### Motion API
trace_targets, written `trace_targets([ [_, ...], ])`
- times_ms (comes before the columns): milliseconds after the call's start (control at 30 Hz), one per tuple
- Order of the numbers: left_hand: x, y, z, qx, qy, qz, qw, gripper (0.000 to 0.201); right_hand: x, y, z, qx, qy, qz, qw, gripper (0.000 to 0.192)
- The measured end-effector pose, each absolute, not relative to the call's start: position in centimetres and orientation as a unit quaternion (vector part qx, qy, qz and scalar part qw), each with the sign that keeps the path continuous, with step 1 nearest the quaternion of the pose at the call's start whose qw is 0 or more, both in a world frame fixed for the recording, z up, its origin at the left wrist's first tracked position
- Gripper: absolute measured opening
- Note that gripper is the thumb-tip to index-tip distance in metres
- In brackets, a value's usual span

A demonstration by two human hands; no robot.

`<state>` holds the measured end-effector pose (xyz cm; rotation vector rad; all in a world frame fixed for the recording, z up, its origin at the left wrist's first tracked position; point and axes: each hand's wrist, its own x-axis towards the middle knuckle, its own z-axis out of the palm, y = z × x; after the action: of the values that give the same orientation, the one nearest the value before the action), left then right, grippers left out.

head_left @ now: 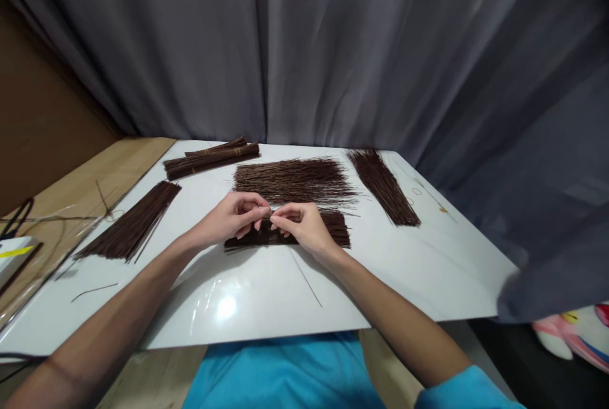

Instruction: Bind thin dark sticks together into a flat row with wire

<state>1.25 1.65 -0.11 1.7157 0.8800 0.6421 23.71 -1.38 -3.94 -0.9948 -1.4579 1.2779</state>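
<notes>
My left hand and my right hand meet fingertip to fingertip in the middle of the table, both in a pinch. A thin dark twig runs in line with the pinched fingers, from under my right hand toward the table's front edge. Its upper end is hidden by the fingers. Just below the hands lies a flat bundle of short dark brown twigs, partly covered by them. Behind it a wider, looser spread of brown twigs lies with uneven ends at the right.
On the white table lie a twig bundle at the right, a fanned bundle at the left and tied bundles at the back left. A loose twig is near the front left. A grey curtain hangs behind.
</notes>
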Motion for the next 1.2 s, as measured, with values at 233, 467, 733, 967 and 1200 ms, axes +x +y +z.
trace_targets([
  [233, 0.6, 2.3, -0.8, 0.683, 0.397, 0.359, 0.497, 0.039, 23.6, -2.1, -3.4, -0.445, -0.680, 0.372, 0.449, 0.019],
  [467, 0.4, 2.3, -0.9, 0.760, 0.410, 0.351, 0.362, 0.033, 23.2, -3.3, -2.5, -0.438, -0.859, -0.068, 0.258, 0.023],
  [733, 1.1, 0.8, 0.3, 0.872, 0.291, 0.217, 0.329, 0.030, 24.0, -1.7, 0.8, -0.393, -0.887, -0.012, 0.241, 0.019],
  [967, 0.0, 0.8, 1.9, 0.828, 0.227, 0.211, 0.467, 0.043, 24.5, 1.2, 2.3, -0.313, -0.856, 0.268, 0.313, 0.027],
  [1200, -1.2, 1.2, 1.9, 0.768, 0.298, 0.360, 0.438, 0.041, 22.8, 0.0, -0.3, -0.360, -0.820, 0.192, 0.402, 0.031],
])
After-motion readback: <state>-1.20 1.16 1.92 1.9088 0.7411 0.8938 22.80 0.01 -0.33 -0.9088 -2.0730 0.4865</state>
